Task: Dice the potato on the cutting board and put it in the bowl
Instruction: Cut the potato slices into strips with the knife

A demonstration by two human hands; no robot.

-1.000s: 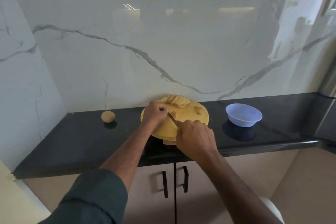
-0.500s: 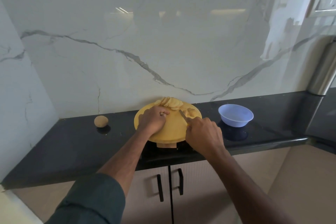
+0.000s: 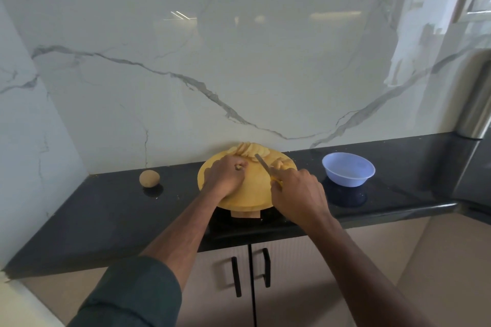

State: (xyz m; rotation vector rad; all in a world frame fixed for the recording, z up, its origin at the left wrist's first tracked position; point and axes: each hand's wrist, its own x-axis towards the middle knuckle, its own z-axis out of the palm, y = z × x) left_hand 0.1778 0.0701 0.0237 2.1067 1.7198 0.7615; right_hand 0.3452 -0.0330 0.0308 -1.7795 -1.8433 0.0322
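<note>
While I watch from the head camera, right hand (image 3: pixel 297 194) curled round a yellow-handled steel knife (image 3: pixel 264 166), left hand (image 3: pixel 225 175) pinching a small potato piece (image 3: pixel 239 167) on the round yellow wooden cutting board (image 3: pixel 252 191), fanned pale potato slices (image 3: pixel 248 151) at its far edge, empty pale blue plastic bowl (image 3: pixel 348 170) to the right.

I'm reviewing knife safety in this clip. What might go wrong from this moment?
The left hand pinches a small potato piece close to the knife held by the right hand; a slip may nick fingertips. Slices piled at the cutting board far rim may slide off.
</note>
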